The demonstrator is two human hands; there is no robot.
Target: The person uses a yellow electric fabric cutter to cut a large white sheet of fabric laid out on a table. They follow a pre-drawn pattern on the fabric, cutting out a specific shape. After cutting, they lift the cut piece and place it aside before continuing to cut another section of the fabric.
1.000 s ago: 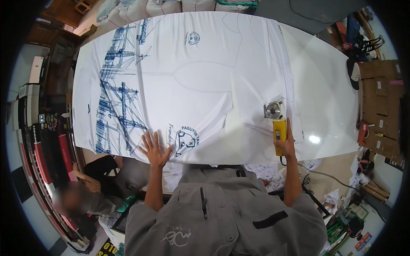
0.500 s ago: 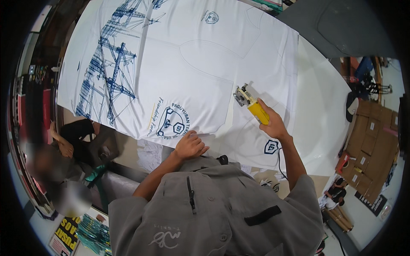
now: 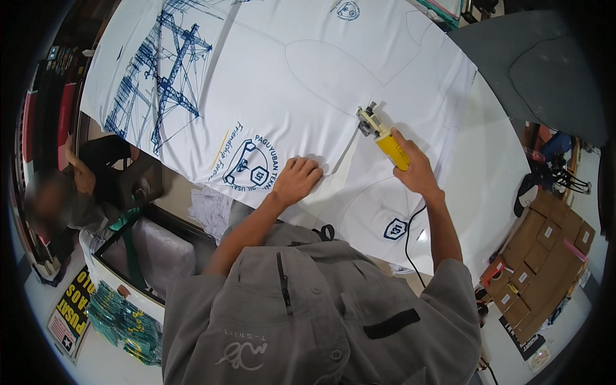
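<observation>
A yellow and cream electric cloth cutter [image 3: 391,147] is in my right hand [image 3: 418,171], its fingers wrapped round the yellow body. Its metal head sits at the top of a slit in the white printed fabric [image 3: 256,83], where thin drawn outlines of garment pieces show. Beneath the slit a strip of white table shows. My left hand [image 3: 298,181] rests on the fabric left of the slit, fingers slightly bent and holding nothing, beside a round blue print. From the cutter a black cord [image 3: 408,247] runs down past my right forearm.
The white table [image 3: 478,173] extends right of the fabric. A dark grey panel [image 3: 539,70] stands at the far right, with brown cardboard boxes [image 3: 538,256] beyond the table's right edge. At the left sits another person [image 3: 106,173]. Green packets [image 3: 125,321] lie at the lower left.
The cutter has moved farther up along the fabric, lengthening the slit. My left hand has shifted up and right onto the fabric beside it. The whole view has tilted somewhat.
</observation>
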